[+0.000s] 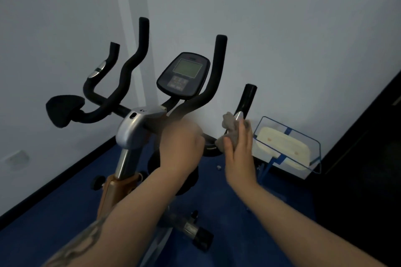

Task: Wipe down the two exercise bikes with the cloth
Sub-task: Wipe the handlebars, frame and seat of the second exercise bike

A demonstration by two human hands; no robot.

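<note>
One exercise bike (132, 128) stands before me, with black foam handlebars, a silver clamp and an orange frame. Its console (184, 73) with a grey screen sits between the upright bars. My right hand (237, 149) presses a crumpled grey cloth (231, 131) against the lower right handlebar (247, 99), near its silver sensor. My left hand (181, 143), blurred, is closed around the crossbar just right of the clamp. A second bike is not in view.
A blue-framed clear holder with a cream pad (286, 147) leans on the white wall at right. A black elbow pad (63, 108) juts out at left. Blue carpet (54, 208) covers the floor. A dark panel (368, 147) stands at far right.
</note>
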